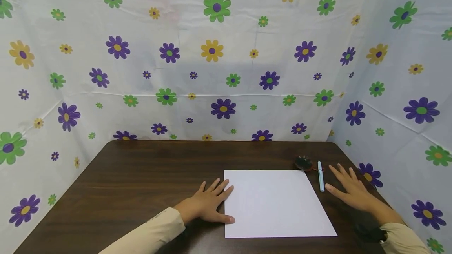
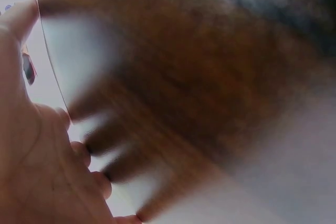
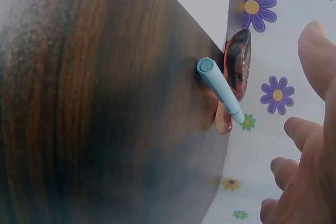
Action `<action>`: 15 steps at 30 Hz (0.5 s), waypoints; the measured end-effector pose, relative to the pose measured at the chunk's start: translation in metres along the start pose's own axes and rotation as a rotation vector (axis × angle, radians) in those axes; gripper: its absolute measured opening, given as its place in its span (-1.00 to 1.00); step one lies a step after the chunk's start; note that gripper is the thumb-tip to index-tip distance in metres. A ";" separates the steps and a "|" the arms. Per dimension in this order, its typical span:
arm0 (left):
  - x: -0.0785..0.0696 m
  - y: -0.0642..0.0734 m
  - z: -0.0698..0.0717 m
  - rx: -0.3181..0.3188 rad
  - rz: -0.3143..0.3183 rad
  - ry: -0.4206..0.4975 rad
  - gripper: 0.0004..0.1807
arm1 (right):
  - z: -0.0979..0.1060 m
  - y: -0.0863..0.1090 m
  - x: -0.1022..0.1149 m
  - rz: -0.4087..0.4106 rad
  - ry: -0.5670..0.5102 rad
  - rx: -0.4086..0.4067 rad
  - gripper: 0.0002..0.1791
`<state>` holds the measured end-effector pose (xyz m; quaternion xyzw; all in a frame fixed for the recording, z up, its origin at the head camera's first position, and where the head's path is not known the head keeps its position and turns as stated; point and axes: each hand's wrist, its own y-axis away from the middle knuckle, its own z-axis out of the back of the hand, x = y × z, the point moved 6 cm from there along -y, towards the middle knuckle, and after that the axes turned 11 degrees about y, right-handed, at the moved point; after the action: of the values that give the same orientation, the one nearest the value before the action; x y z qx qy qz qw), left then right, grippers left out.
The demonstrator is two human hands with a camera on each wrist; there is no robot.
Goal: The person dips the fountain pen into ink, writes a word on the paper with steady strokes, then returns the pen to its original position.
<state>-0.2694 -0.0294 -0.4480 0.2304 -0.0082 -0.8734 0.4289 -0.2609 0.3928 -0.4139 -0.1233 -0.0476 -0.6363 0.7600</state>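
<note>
A sheet of white paper (image 1: 275, 203) lies flat on the dark wooden table. My left hand (image 1: 208, 205) rests at its left edge, fingers spread, with fingertips and thumb over the paper; the left wrist view shows its palm side (image 2: 47, 166). To the right of the paper lies a light blue pen (image 1: 321, 177), whose round end faces the camera in the right wrist view (image 3: 220, 90). Just right of the pen is my right hand (image 1: 353, 191), fingers spread and holding nothing. In the right wrist view its fingers (image 3: 302, 132) appear apart from the pen.
Behind the pen, by the paper's far right corner, sits a glossy dark rounded object (image 1: 303, 163) with a thin reddish-brown part; its kind is unclear. Flower-patterned white cloth (image 1: 212, 77) hangs behind and beside the table (image 1: 141, 175).
</note>
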 end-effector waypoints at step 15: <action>-0.003 0.003 0.002 0.004 0.003 0.001 0.06 | -0.010 -0.015 -0.002 -0.094 -0.181 0.111 -0.12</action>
<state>-0.2668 -0.0292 -0.4444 0.2316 -0.0102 -0.8726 0.4300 -0.2764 0.3895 -0.4220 -0.1357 -0.1571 -0.6538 0.7276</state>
